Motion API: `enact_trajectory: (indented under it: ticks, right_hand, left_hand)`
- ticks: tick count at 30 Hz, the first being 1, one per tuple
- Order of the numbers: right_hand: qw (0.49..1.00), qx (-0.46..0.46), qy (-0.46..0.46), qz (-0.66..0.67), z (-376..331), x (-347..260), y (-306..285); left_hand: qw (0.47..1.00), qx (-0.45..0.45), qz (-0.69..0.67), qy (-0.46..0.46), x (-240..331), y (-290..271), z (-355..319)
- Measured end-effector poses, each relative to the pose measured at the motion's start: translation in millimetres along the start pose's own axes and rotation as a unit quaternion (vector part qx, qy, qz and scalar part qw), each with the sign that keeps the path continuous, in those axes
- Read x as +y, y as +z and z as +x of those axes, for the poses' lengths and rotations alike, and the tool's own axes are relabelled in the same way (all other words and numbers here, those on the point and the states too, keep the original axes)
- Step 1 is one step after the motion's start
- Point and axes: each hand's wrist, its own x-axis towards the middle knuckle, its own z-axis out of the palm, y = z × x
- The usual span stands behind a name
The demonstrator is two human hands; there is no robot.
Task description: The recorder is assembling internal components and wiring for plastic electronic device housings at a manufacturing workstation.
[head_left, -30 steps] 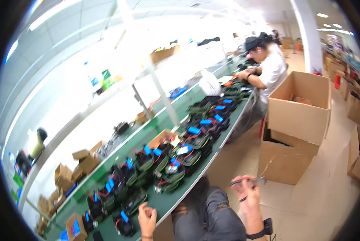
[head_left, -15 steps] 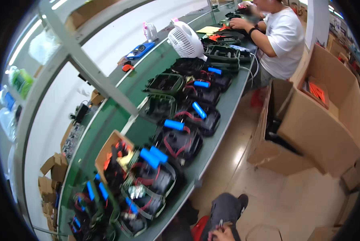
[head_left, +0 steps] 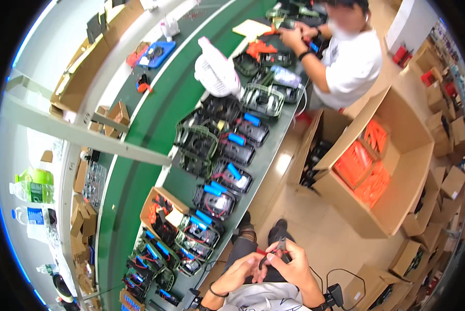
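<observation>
My right hand (head_left: 291, 263) is closed around a small pair of pliers (head_left: 282, 243), dark with some red, its jaws pointing up and away from me. Beside it, above my lap, my left hand (head_left: 241, 270) has loosely bent fingers standing apart, close to the dark pliers handle. Whether those fingertips touch the handle is hard to make out. To the left, on the green bench (head_left: 232, 212), lie rows of dark plastic housings (head_left: 215, 201) with red wires. Blue cylinders (head_left: 236, 139) rest on many of them.
An open carton (head_left: 156, 194) of orange and black parts stands among the housings. Farther along are a white fan (head_left: 217, 70) and a person in a white shirt (head_left: 349, 62) handling parts. Large cardboard boxes (head_left: 346, 202), one with orange pieces, stand on the floor at right.
The view has tilted down and shifted. Both my hands now show above my lap; before, only one holding a tool showed at the lower edge. The bench items look unmoved.
</observation>
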Motion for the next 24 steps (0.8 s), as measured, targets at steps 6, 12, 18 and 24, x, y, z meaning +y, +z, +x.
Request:
enact_trajectory:
  ticks: [6,12,18,24]
  right_hand:
    - [0.999,0.018,0.024,0.036,37.9,-23.5,-57.9]
    - [0.972,0.194,-0.027,-0.132,83.0,-54.5,-116.8]
    - [0.991,-0.006,0.011,0.13,129.1,-80.0,-119.0]
    - [0.976,0.165,-0.042,0.134,195.9,-119.2,-170.1]
  left_hand:
    - [0.996,-0.069,-0.002,0.051,30.2,40.6,42.9]
    - [0.994,-0.066,0.03,0.082,80.1,51.5,107.4]
    - [0.99,-0.109,0.034,0.081,121.6,87.2,173.6]
    - [0.905,-0.12,0.369,0.176,212.1,110.1,238.5]
